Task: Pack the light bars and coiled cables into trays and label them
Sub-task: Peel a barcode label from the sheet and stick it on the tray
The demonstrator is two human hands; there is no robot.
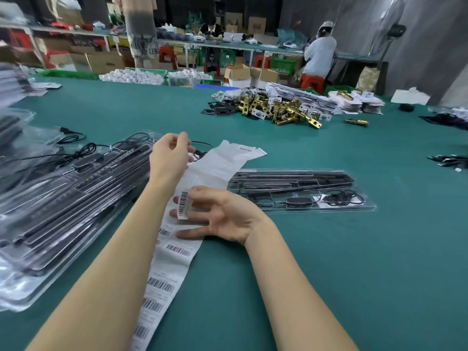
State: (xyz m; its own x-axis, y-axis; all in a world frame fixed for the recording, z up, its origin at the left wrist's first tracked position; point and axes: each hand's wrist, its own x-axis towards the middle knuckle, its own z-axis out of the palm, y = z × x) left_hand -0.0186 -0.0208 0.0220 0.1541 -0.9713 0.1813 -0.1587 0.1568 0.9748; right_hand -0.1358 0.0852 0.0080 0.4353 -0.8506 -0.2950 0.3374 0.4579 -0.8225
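Pinching barcode label [182,204] in right hand [222,214] grip, left hand [170,158] grip holding label strip [215,168]

Brass latch pile [278,110] on green table [329,249]
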